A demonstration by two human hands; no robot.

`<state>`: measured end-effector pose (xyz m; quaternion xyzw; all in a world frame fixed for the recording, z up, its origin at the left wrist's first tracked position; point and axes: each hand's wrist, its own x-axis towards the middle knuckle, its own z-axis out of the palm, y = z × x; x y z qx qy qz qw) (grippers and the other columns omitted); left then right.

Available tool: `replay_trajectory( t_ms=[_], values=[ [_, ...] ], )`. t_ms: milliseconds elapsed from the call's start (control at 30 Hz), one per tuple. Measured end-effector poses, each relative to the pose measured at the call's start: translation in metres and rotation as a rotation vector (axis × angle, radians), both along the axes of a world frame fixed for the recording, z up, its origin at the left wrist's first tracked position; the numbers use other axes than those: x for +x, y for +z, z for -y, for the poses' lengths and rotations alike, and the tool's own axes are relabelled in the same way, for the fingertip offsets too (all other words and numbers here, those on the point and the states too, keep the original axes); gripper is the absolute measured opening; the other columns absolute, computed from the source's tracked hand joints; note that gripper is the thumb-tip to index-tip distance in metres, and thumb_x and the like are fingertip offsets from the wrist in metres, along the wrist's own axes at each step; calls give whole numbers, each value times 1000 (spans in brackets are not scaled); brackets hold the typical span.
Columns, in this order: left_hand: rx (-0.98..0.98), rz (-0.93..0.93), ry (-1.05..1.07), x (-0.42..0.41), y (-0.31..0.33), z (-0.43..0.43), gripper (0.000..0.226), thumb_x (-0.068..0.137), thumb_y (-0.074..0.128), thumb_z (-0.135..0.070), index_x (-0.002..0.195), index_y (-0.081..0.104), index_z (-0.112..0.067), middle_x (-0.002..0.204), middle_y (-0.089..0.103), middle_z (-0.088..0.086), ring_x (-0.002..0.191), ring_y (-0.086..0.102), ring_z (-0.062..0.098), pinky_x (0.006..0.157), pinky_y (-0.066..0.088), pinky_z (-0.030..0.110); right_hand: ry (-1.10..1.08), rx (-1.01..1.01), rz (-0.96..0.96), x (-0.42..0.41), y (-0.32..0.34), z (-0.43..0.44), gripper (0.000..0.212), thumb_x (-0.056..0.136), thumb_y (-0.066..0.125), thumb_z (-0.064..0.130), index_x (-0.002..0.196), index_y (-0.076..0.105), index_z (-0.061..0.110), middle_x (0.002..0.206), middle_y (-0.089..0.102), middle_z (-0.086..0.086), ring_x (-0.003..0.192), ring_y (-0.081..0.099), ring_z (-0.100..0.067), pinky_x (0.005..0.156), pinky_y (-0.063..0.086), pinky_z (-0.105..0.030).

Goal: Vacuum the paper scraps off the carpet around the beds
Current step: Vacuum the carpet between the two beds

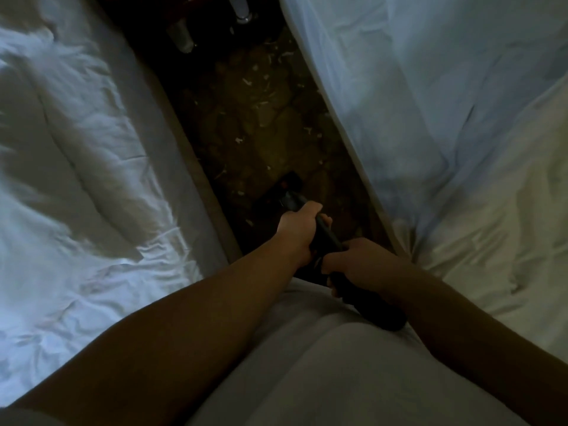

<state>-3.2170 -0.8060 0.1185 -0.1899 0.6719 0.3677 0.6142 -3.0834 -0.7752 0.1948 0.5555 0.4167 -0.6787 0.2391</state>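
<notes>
Head view, aisle between two beds. The left hand [299, 229] wraps its fingers round the upper part of the dark vacuum cleaner wand [327, 238], just below centre frame. The right hand [359, 262] grips the lower, thicker handle end [378, 309] close against the person's white shirt [322, 364]. Both hands are curled firmly around the tool. What appears to be the floor head [287, 187] rests on the patterned brown carpet [276, 142] at centre frame, though the dim light blurs its outline.

Pale paper scraps [247, 82] lie scattered over the carpet strip from just ahead of the head up towards the upper centre, thickest near the top. To work this step well, push the head slowly and flat up the strip, overlapping passes. Run it along the edges of the left bed [76, 149] and the right bed [445, 118], whose overhanging linen could be sucked in.
</notes>
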Motion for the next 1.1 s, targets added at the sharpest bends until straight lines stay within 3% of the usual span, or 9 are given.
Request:
replay_trajectory(
  t_ms=[100,233,333,500,633,800,867,967,1100],
  values=[
    [44,3,-60,5,7,-3,18,96,65,-23,101,59,-6,72,64,5,73,61,23,74,52,42,-38,22,4,6,7,2,17,94,71,15,97,70,-2,79,74,-16,65,73,-25,57,59,-33],
    [77,-18,-163,-19,9,-25,24,96,64,-25,101,60,-2,76,63,7,72,62,21,71,53,40,-102,72,-20,-16,3,-4,16,93,72,16,94,72,-1,75,74,-13,64,72,-25,62,60,-35],
    [79,-64,-243,-51,2,-50,25,93,66,-29,95,62,-4,76,65,6,77,64,23,86,56,45,-172,84,-27,-50,-4,-18,16,94,71,15,93,72,-1,74,73,-12,60,70,-21,58,60,-33],
    [115,-94,-319,-137,-9,-110,22,95,64,-26,98,60,-5,75,63,6,74,62,22,79,54,40,-314,57,-39,-139,-16,-63,17,95,70,15,102,70,-1,82,71,-15,65,69,-24,59,59,-32],
    [124,-87,-364,-222,-14,-169,22,96,63,-25,108,59,-7,80,62,5,73,61,19,69,53,36,-397,26,-41,-227,-25,-112,12,93,72,15,94,69,3,80,67,-15,68,66,-25,65,56,-38],
    [164,-72,-361,-305,-11,-243,21,97,63,-28,98,61,-8,79,62,4,77,60,20,79,51,38,-451,27,-15,-313,-21,-187,14,94,71,17,100,71,4,81,72,-14,68,69,-25,62,58,-35],
    [173,-21,-327,-317,-10,-261,19,97,64,-26,100,60,-8,84,63,5,80,62,19,82,54,40,-465,30,9,-322,-16,-207,17,94,71,17,104,71,2,82,72,-14,71,70,-26,62,59,-34],
    [126,12,-379,-313,-8,-260,23,96,64,-26,105,60,-5,84,64,5,83,64,20,91,55,43,-394,0,27,-317,-11,-207,18,95,70,17,105,72,2,81,73,-15,75,70,-28,73,60,-40],
    [124,70,-363,-304,-1,-240,34,97,63,-25,124,53,-6,87,63,7,81,65,20,81,56,41,-390,14,24,-307,-4,-185,15,97,68,15,96,70,0,71,71,-11,60,69,-23,62,58,-36]
  ],
)
